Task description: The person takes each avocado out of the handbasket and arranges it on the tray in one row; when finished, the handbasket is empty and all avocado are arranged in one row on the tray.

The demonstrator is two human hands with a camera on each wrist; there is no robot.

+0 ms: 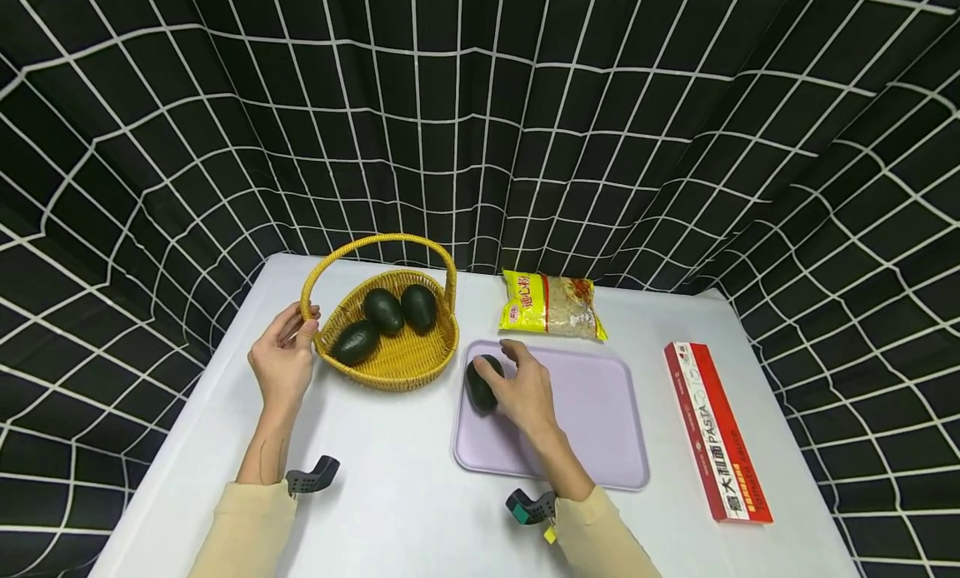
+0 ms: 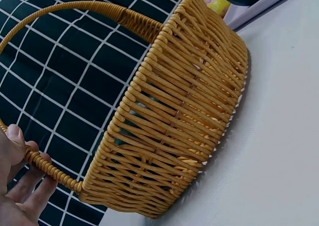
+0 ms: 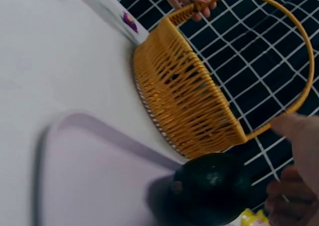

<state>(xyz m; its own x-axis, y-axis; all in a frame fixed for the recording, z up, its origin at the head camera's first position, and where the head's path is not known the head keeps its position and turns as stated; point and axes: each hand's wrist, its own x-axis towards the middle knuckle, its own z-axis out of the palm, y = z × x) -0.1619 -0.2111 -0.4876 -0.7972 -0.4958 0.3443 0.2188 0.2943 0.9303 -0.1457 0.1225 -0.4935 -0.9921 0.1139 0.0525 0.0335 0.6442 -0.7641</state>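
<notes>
My left hand grips the left end of the handle on a yellow wicker basket; in the left wrist view the thumb and fingers lie on both sides of the handle. Three dark green avocados sit inside the basket. Another avocado is over the left side of a pale purple tray. My right hand is right by it, thumb overlapping it in the head view. From the right wrist, a gap shows between hand and avocado.
Behind the tray lies a yellow bag of pasta. To its right is a long red and white pasta box. All stand on a white table, enclosed by a black curtain with white grid lines.
</notes>
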